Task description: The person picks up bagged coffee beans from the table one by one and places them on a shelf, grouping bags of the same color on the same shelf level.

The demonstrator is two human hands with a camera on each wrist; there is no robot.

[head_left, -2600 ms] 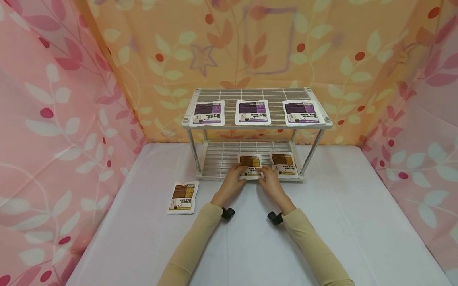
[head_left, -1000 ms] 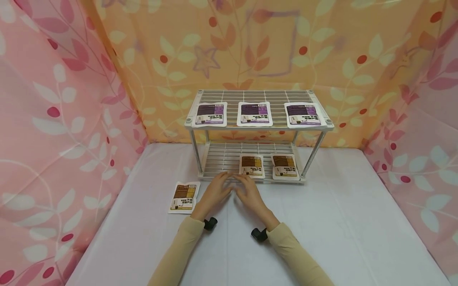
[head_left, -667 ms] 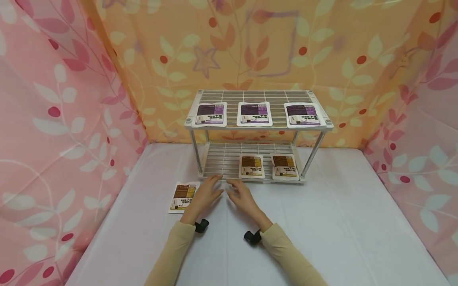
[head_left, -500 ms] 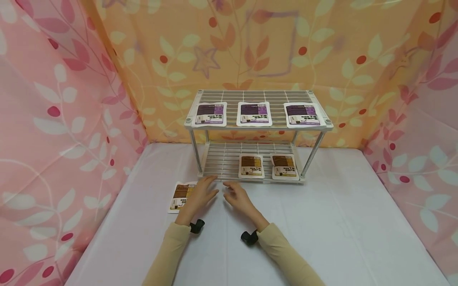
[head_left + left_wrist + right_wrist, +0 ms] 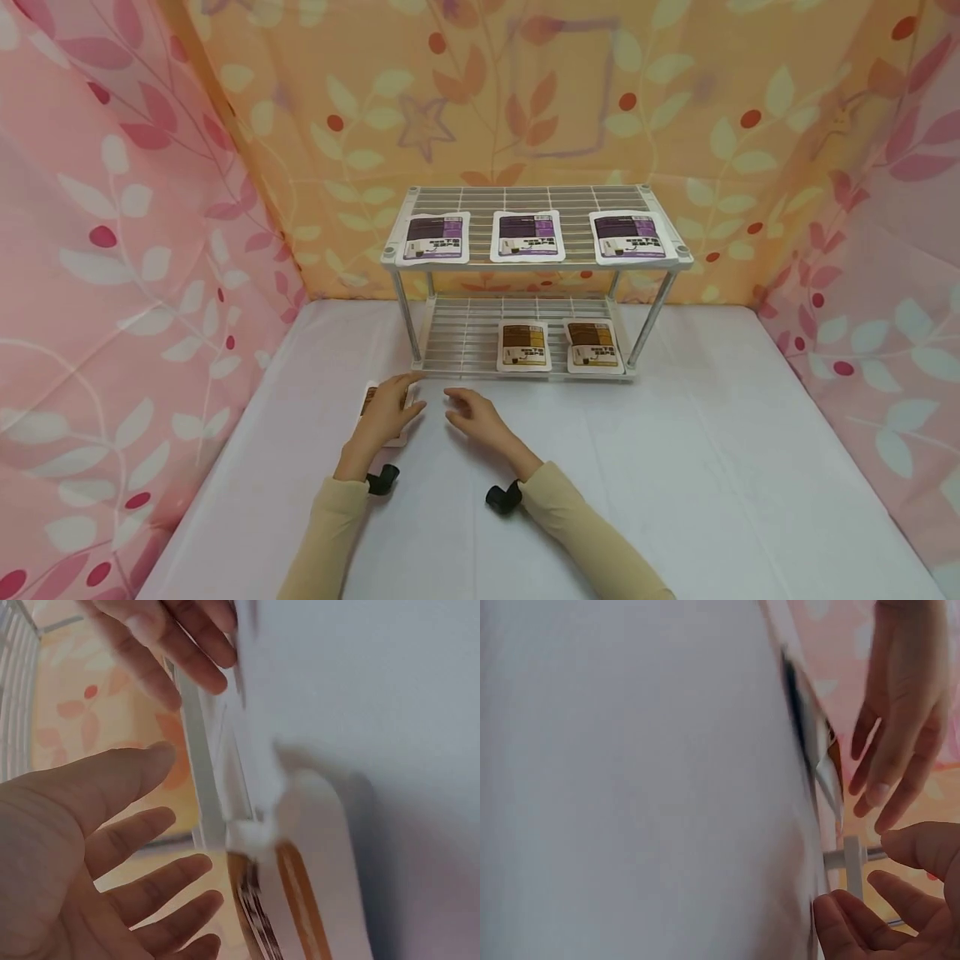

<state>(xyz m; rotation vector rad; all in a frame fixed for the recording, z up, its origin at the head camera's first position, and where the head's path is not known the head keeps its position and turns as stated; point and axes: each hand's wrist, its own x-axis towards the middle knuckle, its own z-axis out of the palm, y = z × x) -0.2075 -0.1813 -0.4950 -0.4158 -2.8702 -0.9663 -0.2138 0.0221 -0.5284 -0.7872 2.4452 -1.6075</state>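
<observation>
My left hand (image 5: 381, 419) hovers over a brown and yellow pouch (image 5: 395, 440) on the white cloth, covering most of it in the head view. Its fingers are spread and hold nothing; in the left wrist view the pouch (image 5: 304, 862) lies just beyond the fingertips. To its right, my right hand (image 5: 482, 423) is held over the cloth with relaxed fingers and nothing in them. Two more brown pouches, one in the middle (image 5: 523, 347) and one at the right (image 5: 593, 347), lie on the lower tier of a white wire rack (image 5: 457, 333).
On the rack's upper tier lie three purple pouches, the left one (image 5: 435, 238), the middle one (image 5: 527, 236) and the right one (image 5: 628, 237). Metal posts (image 5: 651, 319) join the tiers. Patterned pink cloth (image 5: 112, 292) hangs at the sides and orange cloth (image 5: 360, 100) behind.
Both hands have let go of the middle brown pouch, leaving it on the lower tier. They have moved left and toward the person, the left hand coming over the pouch on the cloth.
</observation>
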